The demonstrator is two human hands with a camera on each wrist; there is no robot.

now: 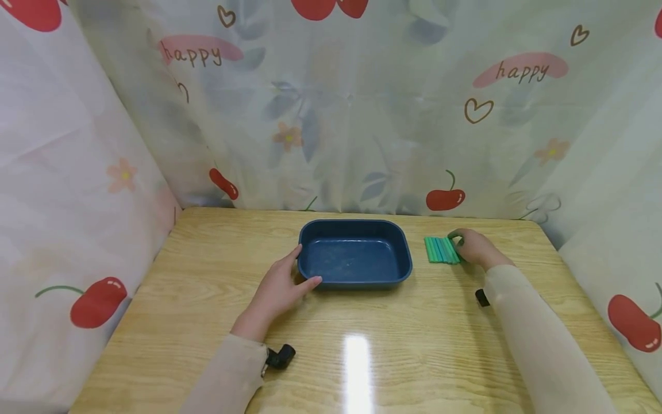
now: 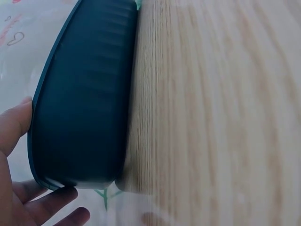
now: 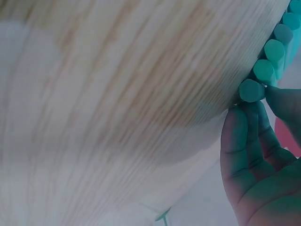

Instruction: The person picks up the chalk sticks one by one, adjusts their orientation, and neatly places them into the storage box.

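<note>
A dark blue rectangular basin (image 1: 354, 259) with rounded corners sits on the wooden table. My left hand (image 1: 275, 290) rests against its near-left corner, thumb at the front rim and fingers along the left end, all fairly straight. In the left wrist view the basin's outer wall (image 2: 84, 94) stands close to the fingers. Right of the basin, several short round green and teal sticks (image 1: 438, 250) lie side by side in a row. My right hand (image 1: 476, 247) is at the row's right end. The right wrist view shows its thumb and fingertips pinching the end stick (image 3: 251, 90).
A light wood-grain table (image 1: 414, 339) spreads around the basin and sticks. Printed cloth curtains (image 1: 351, 115) with cherries and lettering hang at the back and both sides. Small black wrist cameras show at the left sleeve (image 1: 227, 368) and the right sleeve (image 1: 538, 333).
</note>
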